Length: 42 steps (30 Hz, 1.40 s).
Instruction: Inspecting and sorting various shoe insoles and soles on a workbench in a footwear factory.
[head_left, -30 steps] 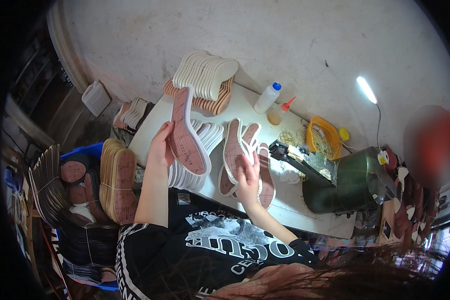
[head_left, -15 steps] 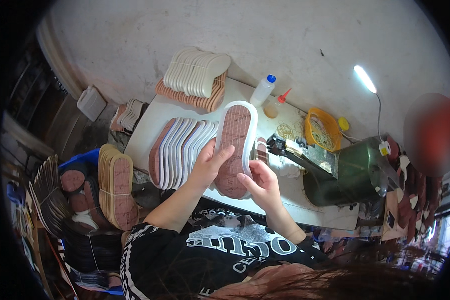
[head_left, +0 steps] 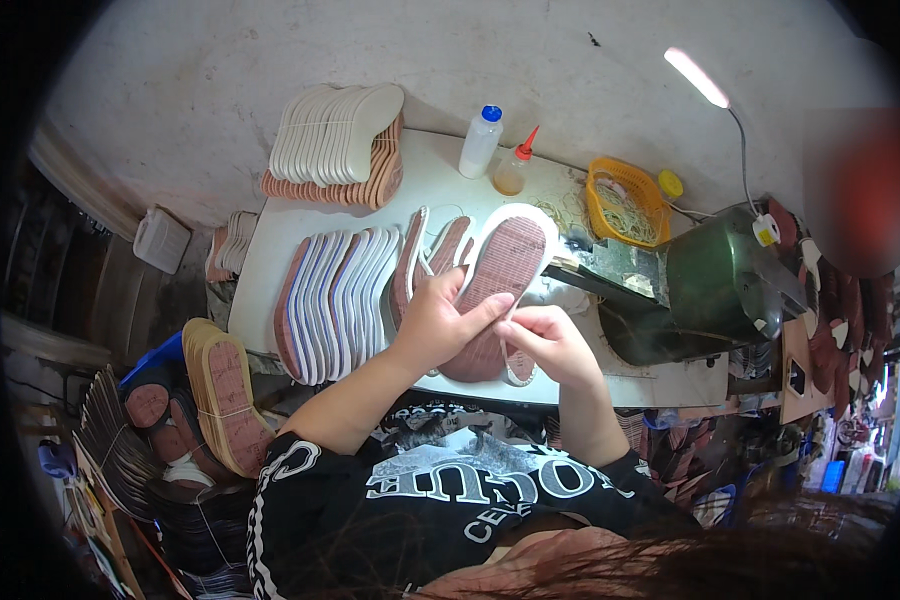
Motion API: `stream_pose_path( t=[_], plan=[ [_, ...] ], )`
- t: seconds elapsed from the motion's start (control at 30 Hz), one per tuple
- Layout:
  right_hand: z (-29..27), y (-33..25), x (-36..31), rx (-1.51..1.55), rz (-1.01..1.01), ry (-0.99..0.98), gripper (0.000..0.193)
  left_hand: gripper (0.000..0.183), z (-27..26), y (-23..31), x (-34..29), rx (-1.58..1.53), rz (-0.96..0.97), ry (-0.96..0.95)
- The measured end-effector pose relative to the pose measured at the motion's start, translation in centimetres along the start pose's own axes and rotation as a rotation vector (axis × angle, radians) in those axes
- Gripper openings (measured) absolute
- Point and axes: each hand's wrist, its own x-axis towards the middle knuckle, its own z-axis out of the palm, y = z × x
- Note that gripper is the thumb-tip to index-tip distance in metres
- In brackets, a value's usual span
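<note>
A reddish-brown shoe sole (head_left: 507, 258) with a raised white rim is held up over the table, toe end away from me. My left hand (head_left: 450, 322) wraps around its left side, thumb lying across the face. At its right edge my right hand (head_left: 550, 342) has thumb and forefinger pinched together on the white rim strip; the fingers hide the exact spot. Behind the sole, more brown soles with white edging (head_left: 410, 265) lie on the table, partly covered. Left of them stands a row of white-edged soles (head_left: 335, 300), packed close together.
A tied bundle of white soles (head_left: 335, 135) rests on brown ones at the back. Two squeeze bottles (head_left: 481, 143), a yellow basket (head_left: 610, 222) and a lit lamp (head_left: 698, 78) are near the wall. A green machine (head_left: 715, 285) occupies the right; bundled soles (head_left: 228, 400) stand at lower left.
My view has shifted, and the held sole now tilts to the right. My right hand has gone from gripping the sole's side to pinching its rim. Soles behind it have come into sight.
</note>
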Motion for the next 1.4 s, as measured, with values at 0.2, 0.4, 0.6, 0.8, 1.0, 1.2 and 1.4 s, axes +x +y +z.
stream_pose_path(
  t=[0.2,0.4,0.6,0.8,1.0,1.2,1.4],
  plan=[
    [0.3,-1.4,-0.1,-0.352,-0.116,0.045,0.021,0.055,0.1,-3.2,1.1,0.271,0.145,0.174],
    [-2.3,1.3,0.0,0.266,0.019,-0.145,0.018,0.043,1.4,-0.1,2.7,-0.277,-0.101,-0.055],
    [-2.3,-1.0,-0.6,-0.409,-0.011,0.276,0.022,0.042,3.2,0.9,4.0,0.287,0.038,0.16],
    [-3.5,1.7,-1.2,0.062,-0.044,0.243,0.024,0.036,3.4,-0.2,8.8,0.053,0.1,0.17],
    [-3.3,2.3,-2.1,0.263,-0.062,0.35,0.03,0.033,2.6,-4.2,13.9,0.626,0.142,0.144],
    [-3.7,3.0,-2.5,0.382,-0.1,0.373,0.029,0.035,3.0,-8.2,17.2,0.061,-0.07,0.043],
    [-1.2,2.9,-2.7,0.637,0.098,0.297,0.029,0.041,2.9,-8.2,18.0,0.161,-0.108,0.062]
  ],
)
